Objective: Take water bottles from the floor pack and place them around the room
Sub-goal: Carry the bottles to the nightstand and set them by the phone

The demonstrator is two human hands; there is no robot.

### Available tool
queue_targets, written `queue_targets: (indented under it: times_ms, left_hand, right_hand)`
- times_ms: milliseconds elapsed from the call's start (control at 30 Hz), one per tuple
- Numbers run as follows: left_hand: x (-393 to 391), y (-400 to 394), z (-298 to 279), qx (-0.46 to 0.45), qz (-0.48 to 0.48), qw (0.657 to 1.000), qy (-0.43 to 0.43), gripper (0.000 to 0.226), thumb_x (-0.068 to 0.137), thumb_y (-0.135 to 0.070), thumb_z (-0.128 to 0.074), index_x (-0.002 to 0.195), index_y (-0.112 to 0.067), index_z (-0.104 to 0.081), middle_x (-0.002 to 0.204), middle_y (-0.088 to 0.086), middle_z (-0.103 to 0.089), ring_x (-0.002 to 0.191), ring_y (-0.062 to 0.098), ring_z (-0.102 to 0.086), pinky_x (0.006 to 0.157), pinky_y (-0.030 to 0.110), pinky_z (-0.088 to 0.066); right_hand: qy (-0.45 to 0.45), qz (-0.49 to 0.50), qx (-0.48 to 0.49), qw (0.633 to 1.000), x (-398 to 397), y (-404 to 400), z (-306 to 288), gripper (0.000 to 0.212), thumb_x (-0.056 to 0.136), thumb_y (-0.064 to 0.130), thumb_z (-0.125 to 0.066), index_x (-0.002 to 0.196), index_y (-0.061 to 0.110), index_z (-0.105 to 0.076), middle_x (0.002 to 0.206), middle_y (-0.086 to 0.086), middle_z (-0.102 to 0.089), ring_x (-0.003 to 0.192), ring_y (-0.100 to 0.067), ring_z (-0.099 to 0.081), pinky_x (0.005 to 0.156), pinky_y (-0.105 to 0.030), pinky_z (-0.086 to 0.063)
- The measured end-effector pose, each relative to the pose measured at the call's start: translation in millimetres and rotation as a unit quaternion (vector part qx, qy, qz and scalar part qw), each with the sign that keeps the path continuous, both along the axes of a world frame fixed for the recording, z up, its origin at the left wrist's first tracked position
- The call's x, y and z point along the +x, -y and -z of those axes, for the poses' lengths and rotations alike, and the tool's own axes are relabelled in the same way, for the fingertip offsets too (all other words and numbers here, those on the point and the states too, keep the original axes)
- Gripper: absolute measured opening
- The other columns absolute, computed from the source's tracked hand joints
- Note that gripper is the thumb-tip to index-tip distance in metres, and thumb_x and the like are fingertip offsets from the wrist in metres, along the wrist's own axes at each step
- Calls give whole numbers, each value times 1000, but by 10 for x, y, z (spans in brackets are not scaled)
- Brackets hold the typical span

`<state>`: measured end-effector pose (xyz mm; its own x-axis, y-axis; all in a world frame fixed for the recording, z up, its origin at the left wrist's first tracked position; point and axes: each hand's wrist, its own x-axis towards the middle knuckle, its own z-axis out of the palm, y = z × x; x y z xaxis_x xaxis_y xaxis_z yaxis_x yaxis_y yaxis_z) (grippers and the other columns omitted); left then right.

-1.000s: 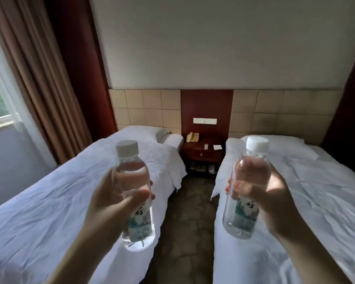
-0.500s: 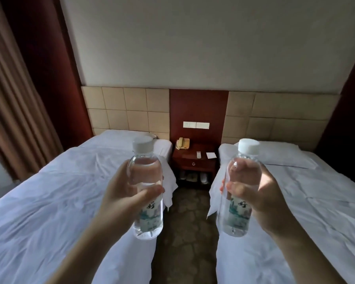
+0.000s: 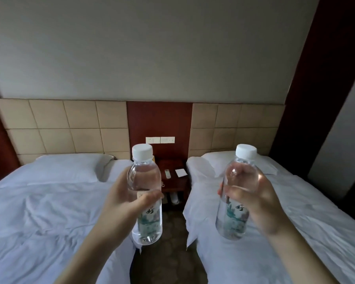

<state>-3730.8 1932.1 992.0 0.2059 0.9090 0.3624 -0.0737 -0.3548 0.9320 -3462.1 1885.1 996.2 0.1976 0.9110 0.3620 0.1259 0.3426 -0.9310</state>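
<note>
Two bottles are in view, one in each hand, both upright and held in the air with white caps on and printed labels low on their bodies. The left hand (image 3: 121,203) curls round the left bottle (image 3: 146,193) at mid-height, thumb across the front just above the label; this bottle hangs over the inner edge of the left bed (image 3: 49,201). The right hand (image 3: 254,203) wraps the right bottle (image 3: 237,193) the same way, fingers showing through the clear plastic, over the inner edge of the right bed (image 3: 295,232). There are two beds, each with white sheets and one pillow at the head. Between them runs a narrow strip of dark floor (image 3: 168,242), the only open lane forward, leading to one red-brown nightstand (image 3: 172,182) against the headboard panel. On its top lie two small things, a remote (image 3: 167,173) and a white card (image 3: 181,172), apart from each other, with bare wood round them. One switch plate (image 3: 160,140) sits on the panel above.
</note>
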Motion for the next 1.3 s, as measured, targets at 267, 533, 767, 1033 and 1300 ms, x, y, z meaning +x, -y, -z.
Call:
queue_targets:
  times_ms: [267, 533, 767, 1033, 1300]
  left_hand:
    - [287, -1619, 137, 14, -9, 1000, -20, 53, 56, -38, -77, 106, -28, -65, 96, 12, -71, 90, 32, -72, 77, 41, -59]
    - [662, -3268, 53, -2, -57, 997, -44, 45, 52, -43, -76, 96, -34, -69, 97, 8, -74, 90, 31, -74, 71, 37, -58]
    - [791, -4585, 212, -16, -65, 996, -52, 44, 52, -44, -75, 95, -39, -69, 100, 4, -76, 95, 27, -75, 69, 34, -57]
    - [908, -6482, 525, -29, 6, 999, -38, 40, 58, -31, -79, 97, -34, -69, 96, 3, -76, 92, 18, -74, 71, 23, -58]
    - [1266, -8479, 620, -48, 95, 993, -46, 44, 64, -20, -80, 106, -20, -67, 101, 16, -70, 99, 37, -68, 89, 53, -55]
  right_hand:
    - [-5, -4, -13, 1000, 237, -1670, 265, 55, 56, 37, -77, 102, 13, -60, 87, -13, -69, 86, -33, -72, 75, -40, -57]
    - [18, -54, -37, 998, 449, -3593, 314, 60, 57, 46, -76, 111, 28, -57, 94, 5, -71, 93, -15, -71, 82, -35, -54]
    - [26, -64, -54, 996, 597, -4970, 390, 52, 59, 43, -76, 107, 34, -59, 96, 1, -71, 94, -17, -72, 89, -46, -56]
    - [-6, -35, -73, 997, 614, -6688, 639, 51, 59, 35, -78, 107, 25, -62, 95, -9, -69, 96, -30, -70, 90, -54, -55]
    - [-1, 3, -129, 992, 804, -8310, 739, 54, 59, 36, -80, 108, 30, -61, 98, -1, -73, 97, -20, -72, 94, -51, -53]
